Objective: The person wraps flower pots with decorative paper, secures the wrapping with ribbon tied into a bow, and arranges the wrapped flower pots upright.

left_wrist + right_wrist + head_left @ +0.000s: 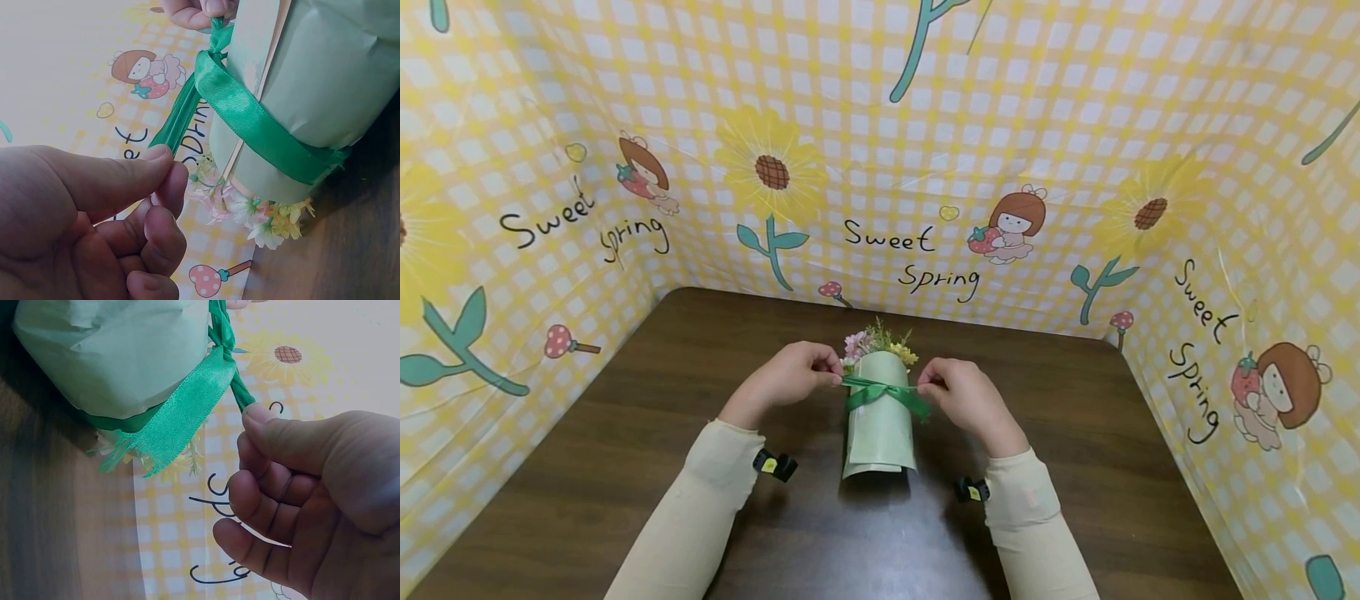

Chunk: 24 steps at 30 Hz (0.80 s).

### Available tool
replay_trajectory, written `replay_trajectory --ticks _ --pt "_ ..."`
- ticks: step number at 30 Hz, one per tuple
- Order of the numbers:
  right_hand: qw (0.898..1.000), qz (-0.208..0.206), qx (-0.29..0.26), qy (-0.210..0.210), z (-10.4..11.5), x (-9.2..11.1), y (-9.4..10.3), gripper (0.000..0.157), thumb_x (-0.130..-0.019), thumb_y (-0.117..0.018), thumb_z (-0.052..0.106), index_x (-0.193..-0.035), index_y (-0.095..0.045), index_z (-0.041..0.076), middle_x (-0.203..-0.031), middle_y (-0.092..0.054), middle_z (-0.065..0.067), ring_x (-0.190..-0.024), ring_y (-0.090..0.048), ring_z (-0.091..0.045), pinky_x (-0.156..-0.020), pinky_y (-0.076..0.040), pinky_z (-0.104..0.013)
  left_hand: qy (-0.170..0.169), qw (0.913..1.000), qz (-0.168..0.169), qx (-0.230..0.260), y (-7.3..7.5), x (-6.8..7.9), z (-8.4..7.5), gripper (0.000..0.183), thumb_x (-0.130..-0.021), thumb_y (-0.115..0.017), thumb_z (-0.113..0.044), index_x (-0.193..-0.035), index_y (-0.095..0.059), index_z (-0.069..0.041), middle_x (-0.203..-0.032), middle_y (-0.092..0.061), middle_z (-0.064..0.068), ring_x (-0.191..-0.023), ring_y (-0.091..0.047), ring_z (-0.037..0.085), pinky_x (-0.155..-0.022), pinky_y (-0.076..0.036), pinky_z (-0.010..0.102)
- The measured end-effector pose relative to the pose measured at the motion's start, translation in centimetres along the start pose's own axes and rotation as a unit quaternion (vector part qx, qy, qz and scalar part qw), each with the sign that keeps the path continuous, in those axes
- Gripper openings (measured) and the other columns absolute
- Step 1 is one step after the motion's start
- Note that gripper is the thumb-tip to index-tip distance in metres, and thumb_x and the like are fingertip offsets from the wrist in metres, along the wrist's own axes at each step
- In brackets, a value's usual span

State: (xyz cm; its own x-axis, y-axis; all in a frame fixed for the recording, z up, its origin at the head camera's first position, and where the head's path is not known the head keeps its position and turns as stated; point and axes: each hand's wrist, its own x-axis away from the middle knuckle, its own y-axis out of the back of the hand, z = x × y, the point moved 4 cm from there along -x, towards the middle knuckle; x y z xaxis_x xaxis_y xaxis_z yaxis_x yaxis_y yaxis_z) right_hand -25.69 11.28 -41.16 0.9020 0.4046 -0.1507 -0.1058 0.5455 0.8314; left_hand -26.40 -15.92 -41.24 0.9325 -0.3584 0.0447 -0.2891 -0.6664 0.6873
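A bouquet wrapped in pale green paper [882, 437] lies on the table, its pink, white and yellow flowers [859, 343] at the far end. Around the wrap runs a green ribbon [262, 128], knotted on the upper side. Left of the knot, my left hand [793, 375] pinches one ribbon part between thumb and index finger. My right hand [966, 398] pinches another part on the right side, pulled out from the knot. In the right wrist view a loose ribbon tail [187, 412] hangs over the paper from the knot.
The bouquet lies on a dark wooden table [1052, 392]. Yellow checked cloth [880, 150] with printed flowers and girls stands around the back and sides. Black wrist devices [775, 465] are worn at both sleeves.
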Motion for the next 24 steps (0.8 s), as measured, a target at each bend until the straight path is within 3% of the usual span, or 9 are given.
replay_trajectory --ticks 24 --pt "1.0 0.022 0.003 0.022 -0.12 0.1 -0.01 0.013 -0.099 -0.07 0.015 -0.088 -0.065 0.02 -0.082 -0.063 0.004 -0.072 -0.056 -0.014 -0.067 -0.049 -0.031 0.009 0.9999 0.007 -0.008 0.0 -0.12 0.24 0.006 -0.1 -0.067 -0.012 -0.094 -0.069 -0.012 -0.083 -0.063 0.002 -0.075 -0.053 0.018 -0.067 -0.044 0.032"
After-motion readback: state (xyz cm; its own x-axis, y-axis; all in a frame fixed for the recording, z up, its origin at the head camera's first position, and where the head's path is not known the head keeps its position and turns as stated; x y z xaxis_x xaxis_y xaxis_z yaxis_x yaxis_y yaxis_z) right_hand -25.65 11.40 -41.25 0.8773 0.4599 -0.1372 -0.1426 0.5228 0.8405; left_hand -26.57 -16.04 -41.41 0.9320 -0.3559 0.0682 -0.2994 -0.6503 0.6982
